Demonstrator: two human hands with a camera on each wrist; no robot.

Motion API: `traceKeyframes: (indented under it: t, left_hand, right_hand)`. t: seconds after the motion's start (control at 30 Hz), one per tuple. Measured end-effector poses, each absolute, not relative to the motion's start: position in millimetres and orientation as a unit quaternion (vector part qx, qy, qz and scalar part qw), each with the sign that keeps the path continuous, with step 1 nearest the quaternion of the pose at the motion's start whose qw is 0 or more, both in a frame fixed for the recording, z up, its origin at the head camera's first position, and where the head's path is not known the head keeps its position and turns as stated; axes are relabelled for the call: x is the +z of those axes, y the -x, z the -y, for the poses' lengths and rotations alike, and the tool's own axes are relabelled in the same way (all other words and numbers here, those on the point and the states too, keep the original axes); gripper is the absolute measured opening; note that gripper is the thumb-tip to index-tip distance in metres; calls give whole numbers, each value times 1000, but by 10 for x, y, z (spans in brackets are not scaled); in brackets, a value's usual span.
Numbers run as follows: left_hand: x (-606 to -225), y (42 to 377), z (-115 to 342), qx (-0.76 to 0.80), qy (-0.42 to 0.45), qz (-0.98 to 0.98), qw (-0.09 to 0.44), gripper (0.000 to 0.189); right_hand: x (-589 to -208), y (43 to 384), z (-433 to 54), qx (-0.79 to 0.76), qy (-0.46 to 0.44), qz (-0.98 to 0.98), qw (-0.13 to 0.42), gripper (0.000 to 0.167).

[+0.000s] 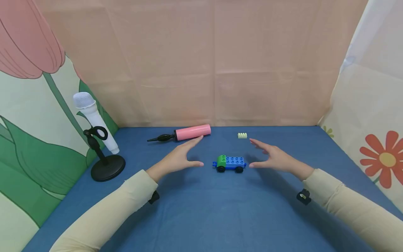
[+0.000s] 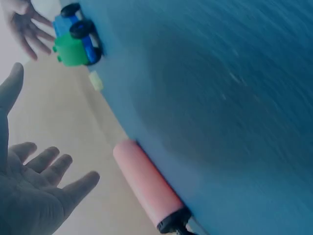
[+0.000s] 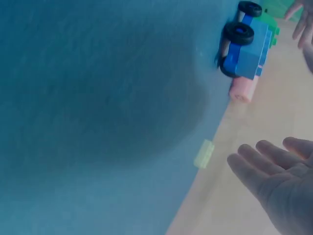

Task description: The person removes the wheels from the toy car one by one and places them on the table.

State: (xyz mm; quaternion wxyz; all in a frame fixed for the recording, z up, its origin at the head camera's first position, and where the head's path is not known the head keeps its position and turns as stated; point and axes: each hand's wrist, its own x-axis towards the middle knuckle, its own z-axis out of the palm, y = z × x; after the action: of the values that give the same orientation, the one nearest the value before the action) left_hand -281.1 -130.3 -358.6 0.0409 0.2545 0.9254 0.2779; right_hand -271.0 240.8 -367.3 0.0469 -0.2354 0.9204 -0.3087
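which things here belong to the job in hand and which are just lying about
Likely in the job:
toy truck, between left hand and right hand

Probably just lying about:
pale brick
pink pump
white microphone
black stand

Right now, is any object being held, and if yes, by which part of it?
Nothing is held: the left hand and right hand flank the toy vehicle without gripping it.
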Motion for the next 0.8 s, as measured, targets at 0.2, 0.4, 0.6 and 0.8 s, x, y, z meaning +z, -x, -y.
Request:
traceKeyframes:
  t: [0.2, 0.4, 0.6, 0.8]
  left_hand:
    - [-3618, 2831, 1160, 319, -256, -911, 58, 97]
    - [-3688, 2856, 1031, 383, -259, -882, 90, 95]
    - [-3782, 2865, 922, 426, -255, -860, 120, 90]
    - [-3856, 2872, 832, 455, -232, -847, 147, 84]
  right_hand:
    - [-3740, 2729, -2393, -392, 248, -884, 60, 90]
    - [-3794, 2757, -2375, -432, 242, -866, 72, 85]
    - [-3837, 2782, -2333, -458, 229, -854, 93, 81]
    - [-3880, 2806, -2296, -466, 206, -854, 105, 78]
